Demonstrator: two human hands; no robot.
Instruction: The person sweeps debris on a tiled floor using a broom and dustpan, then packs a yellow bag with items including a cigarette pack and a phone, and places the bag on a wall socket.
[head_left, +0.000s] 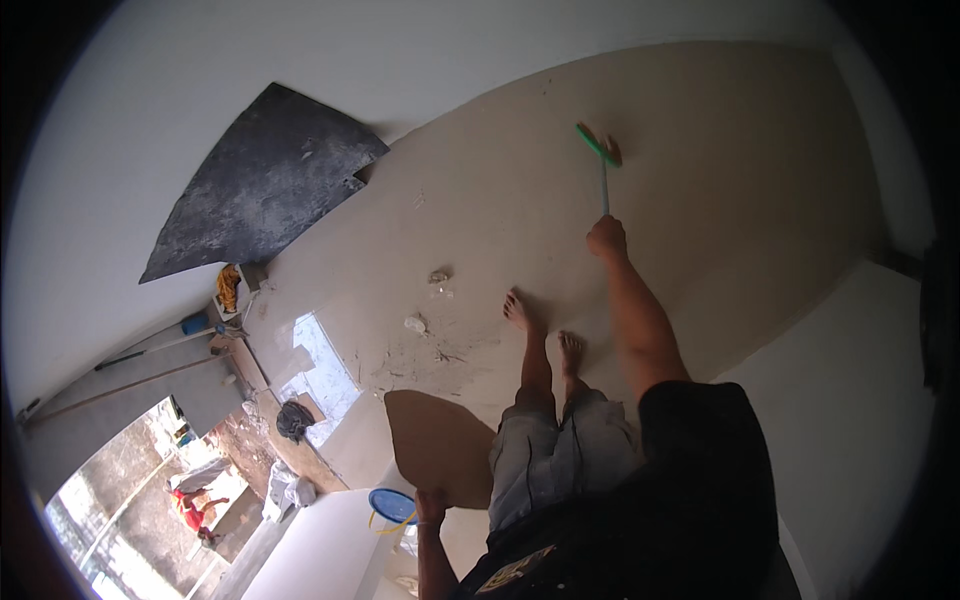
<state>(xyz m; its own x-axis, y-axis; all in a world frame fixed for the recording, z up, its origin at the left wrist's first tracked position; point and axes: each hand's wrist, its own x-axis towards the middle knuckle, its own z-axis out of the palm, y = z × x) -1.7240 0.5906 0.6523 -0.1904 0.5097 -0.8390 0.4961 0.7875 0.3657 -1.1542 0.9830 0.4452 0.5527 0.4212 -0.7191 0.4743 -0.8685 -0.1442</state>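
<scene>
My right hand (607, 237) grips the pale handle of a green-headed broom (600, 146). Its blurred bristles are at the beige floor, well ahead of my bare feet (541, 330). Down at my left side, my left hand (430, 506) holds the edge of a flat brown board (439, 446), perhaps cardboard. The board hangs beside my shorts. Between the board and my feet, dark debris (442, 356) is scattered over the floor. Two small pale lumps, one (415, 324) nearer and one (439, 277) farther, lie beyond it.
A large dark sheet (262, 187) leans against the white wall on the left. A blue-lidded bucket (393, 505) stands near my left hand. By the bright doorway lie a black bundle (294, 420) and planks. Outside, a person in red (193, 514) bends over.
</scene>
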